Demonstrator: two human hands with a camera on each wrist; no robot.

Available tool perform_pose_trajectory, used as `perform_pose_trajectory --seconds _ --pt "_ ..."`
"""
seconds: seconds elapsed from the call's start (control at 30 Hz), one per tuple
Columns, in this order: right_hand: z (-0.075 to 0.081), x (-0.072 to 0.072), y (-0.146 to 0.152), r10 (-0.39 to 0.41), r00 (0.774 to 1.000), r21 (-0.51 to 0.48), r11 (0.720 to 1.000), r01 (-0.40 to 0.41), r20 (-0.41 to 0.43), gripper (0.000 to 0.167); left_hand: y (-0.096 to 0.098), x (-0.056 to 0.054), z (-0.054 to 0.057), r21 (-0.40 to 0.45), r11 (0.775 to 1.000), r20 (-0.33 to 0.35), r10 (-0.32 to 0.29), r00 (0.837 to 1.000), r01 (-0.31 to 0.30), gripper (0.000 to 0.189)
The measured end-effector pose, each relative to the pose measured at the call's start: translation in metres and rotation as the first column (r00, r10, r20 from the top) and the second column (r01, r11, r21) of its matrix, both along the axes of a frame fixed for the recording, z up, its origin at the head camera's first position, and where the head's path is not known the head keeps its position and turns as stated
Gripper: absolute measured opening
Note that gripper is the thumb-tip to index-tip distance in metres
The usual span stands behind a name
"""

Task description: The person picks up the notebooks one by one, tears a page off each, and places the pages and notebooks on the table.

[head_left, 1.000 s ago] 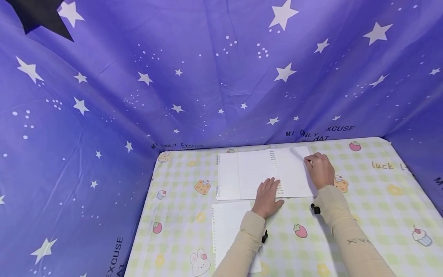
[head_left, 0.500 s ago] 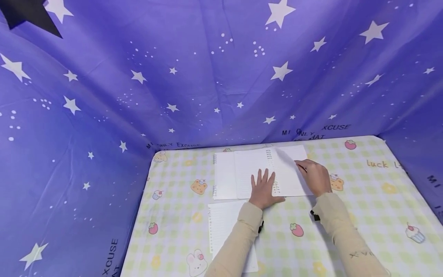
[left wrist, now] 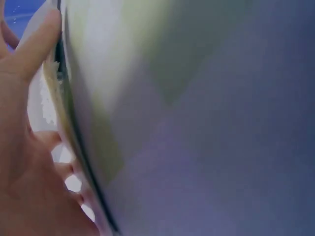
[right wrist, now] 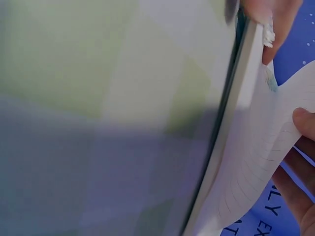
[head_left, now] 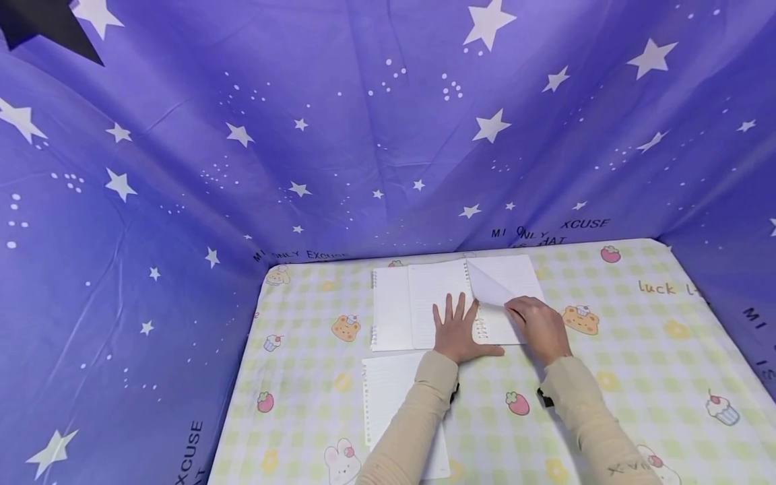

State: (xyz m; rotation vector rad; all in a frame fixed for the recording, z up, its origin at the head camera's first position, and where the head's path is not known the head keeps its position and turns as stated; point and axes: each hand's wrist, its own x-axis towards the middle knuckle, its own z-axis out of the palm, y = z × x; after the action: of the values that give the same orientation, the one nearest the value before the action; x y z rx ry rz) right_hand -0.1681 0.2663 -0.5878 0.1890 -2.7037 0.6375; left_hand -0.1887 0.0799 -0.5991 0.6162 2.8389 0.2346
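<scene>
An open ring-bound notebook with white lined pages lies near the back of the table. My left hand rests on its left page by the rings, fingers spread and thumb out along the near edge. Between thumb and fingers my right hand pinches a sheet of the right side. That sheet bends up and toward the near left, showing its pale underside. In the right wrist view the curved page hangs from the right hand, and other fingertips press by the rings.
Loose lined sheets with punched holes lie in front of the notebook, partly under the left forearm. Another white panel with rings extends at the notebook's left. A checked tablecloth covers the table; a purple starry curtain stands behind.
My right hand has moved left and nearer, pulling the sheet into a larger bend. The left hand has spread its fingers on the left page. The view has shifted slightly right.
</scene>
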Motion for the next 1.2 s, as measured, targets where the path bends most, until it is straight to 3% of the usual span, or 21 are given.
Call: perform_pose_trajectory --seconds 0.13,0.27,0.43,0.53,0.63,0.87,1.2 --pt "-0.003 0.003 -0.003 0.011 1.0 -0.004 1.0 -0.011 0.012 0.012 -0.002 -0.005 -0.003 0.039 0.999 0.023 0.017 1.0 -0.017 0.102" --pt "-0.008 0.005 -0.005 0.015 1.0 -0.015 1.0 -0.015 0.01 0.012 -0.006 -0.009 -0.007 0.105 0.994 0.0 0.02 1.0 -0.02 0.074" --pt "-0.013 0.006 -0.007 0.016 1.0 -0.021 1.0 -0.016 -0.011 0.011 -0.008 -0.01 -0.006 0.055 0.998 -0.063 0.011 0.998 -0.007 0.051" --pt "-0.014 0.007 -0.008 0.022 1.0 -0.019 1.0 -0.023 -0.019 0.011 -0.008 -0.009 -0.001 0.016 1.0 -0.083 0.018 0.996 -0.017 0.049" --pt "-0.013 0.007 -0.009 0.029 1.0 -0.005 1.0 -0.029 -0.008 0.012 -0.006 -0.01 0.001 -0.002 0.999 -0.053 0.032 0.998 -0.032 0.051" --pt "-0.016 0.01 -0.012 0.049 0.998 0.028 0.998 -0.05 0.031 0.013 0.0 -0.014 -0.008 -0.035 0.998 -0.041 0.059 0.997 -0.06 0.053" --pt "-0.013 0.019 -0.014 0.065 0.998 0.023 0.998 -0.065 0.026 0.014 0.0 -0.02 -0.009 -0.063 0.996 -0.013 0.064 0.998 -0.065 0.056"
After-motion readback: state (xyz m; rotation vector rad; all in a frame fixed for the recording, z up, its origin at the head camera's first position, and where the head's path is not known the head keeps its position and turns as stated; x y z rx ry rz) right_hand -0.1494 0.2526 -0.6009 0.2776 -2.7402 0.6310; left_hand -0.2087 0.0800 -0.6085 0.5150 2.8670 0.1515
